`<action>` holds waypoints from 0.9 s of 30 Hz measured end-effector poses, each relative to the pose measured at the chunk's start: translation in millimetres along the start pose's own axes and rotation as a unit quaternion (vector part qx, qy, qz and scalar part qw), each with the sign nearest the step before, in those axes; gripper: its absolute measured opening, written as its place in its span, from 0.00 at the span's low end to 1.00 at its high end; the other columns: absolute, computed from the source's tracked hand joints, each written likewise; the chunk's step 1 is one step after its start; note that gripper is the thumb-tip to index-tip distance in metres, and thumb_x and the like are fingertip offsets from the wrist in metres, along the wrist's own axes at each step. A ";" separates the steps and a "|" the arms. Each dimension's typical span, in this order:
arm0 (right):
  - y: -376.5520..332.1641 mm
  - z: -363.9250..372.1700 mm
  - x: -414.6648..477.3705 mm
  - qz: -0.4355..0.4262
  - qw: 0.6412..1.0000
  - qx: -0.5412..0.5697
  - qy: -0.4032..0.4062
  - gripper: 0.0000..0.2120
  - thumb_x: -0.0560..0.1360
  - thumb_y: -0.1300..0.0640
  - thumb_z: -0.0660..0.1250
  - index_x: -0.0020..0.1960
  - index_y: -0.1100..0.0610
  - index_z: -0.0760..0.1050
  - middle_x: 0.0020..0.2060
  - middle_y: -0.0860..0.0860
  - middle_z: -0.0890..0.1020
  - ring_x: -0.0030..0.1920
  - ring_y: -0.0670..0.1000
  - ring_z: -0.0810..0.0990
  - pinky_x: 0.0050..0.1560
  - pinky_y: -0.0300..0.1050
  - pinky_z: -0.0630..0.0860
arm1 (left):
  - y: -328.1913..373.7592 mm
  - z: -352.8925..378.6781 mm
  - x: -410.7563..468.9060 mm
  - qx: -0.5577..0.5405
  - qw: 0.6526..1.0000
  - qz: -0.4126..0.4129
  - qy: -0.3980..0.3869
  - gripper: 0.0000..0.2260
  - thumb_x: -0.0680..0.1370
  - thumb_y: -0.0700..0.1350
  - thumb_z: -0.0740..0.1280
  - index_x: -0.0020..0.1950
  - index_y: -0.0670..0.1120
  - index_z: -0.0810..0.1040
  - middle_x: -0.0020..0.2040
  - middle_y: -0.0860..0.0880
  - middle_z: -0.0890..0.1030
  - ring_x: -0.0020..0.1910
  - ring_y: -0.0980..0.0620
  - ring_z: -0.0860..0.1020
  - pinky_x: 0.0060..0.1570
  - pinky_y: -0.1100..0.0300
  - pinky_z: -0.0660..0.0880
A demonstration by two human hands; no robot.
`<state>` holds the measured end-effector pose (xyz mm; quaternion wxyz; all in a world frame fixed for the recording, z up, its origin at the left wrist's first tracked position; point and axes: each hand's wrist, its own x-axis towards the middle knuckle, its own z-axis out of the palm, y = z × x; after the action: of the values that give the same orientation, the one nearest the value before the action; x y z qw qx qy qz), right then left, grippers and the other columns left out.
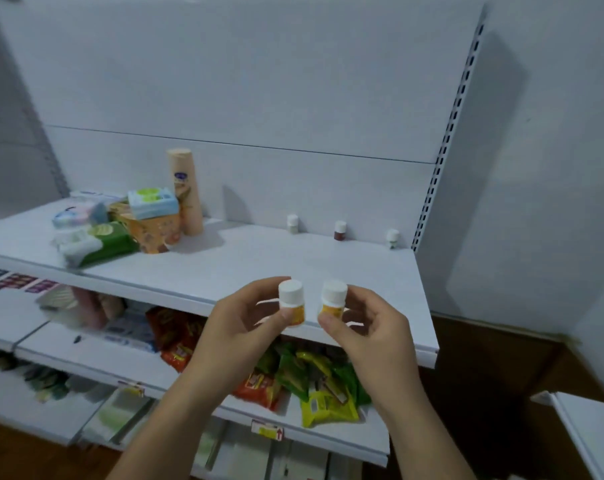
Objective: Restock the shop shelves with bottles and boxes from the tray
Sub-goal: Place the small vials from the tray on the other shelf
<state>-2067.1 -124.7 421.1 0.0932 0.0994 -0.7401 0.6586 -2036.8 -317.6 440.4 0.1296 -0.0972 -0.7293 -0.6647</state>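
**Surface and room.** White metal shop shelving stands against a white back panel (259,98). A slotted upright (446,140) runs along its right edge, with brown floor (484,358) beyond. The top shelf (293,268) is a flat white deck. At its far left lies a loose heap of packs (120,226) in green, blue and orange. A tall beige bottle (186,192) stands just right of the heap. Against the panel at far right, 3 small capped bottles (340,230) stand upright, well apart from one another. The lower shelf (328,439) carries red, green and yellow snack packets (314,379).

**Labels.** The tall beige bottle bears a blue oval logo, too blurred to read. A price tag (267,429) on the lower shelf's front lip is also illegible.

**Hands.** At the near edge of the top shelf, the left hand (238,327) pinches the left bottle (291,303) between thumb and curled fingers. The right hand (373,330) pinches the right bottle (333,299) the same way. Both bottles are small and white-capped with yellow-orange labels. They are held roughly upright, just beside each other and not touching. Their print cannot be read.

**Edges and room.** Bare white deck shows from the heap rightward to the shelf's right edge. It also reaches from the 3 small capped bottles to the near lip.
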 end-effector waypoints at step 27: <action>163.4 134.1 348.6 0.071 0.985 -0.149 0.048 0.16 0.65 0.65 0.84 0.48 0.54 0.82 0.39 0.45 0.86 0.37 0.38 0.84 0.42 0.33 0.78 | -222.5 -85.1 342.6 0.139 0.984 -0.046 -0.102 0.17 0.72 0.53 0.76 0.58 0.51 0.81 0.51 0.56 0.88 0.51 0.60 0.86 0.59 0.51 0.82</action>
<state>-2447.8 -247.9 343.1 0.0953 0.0005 -0.8295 0.5503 -2426.2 -434.4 346.4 0.0361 -0.1114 -0.8279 -0.5486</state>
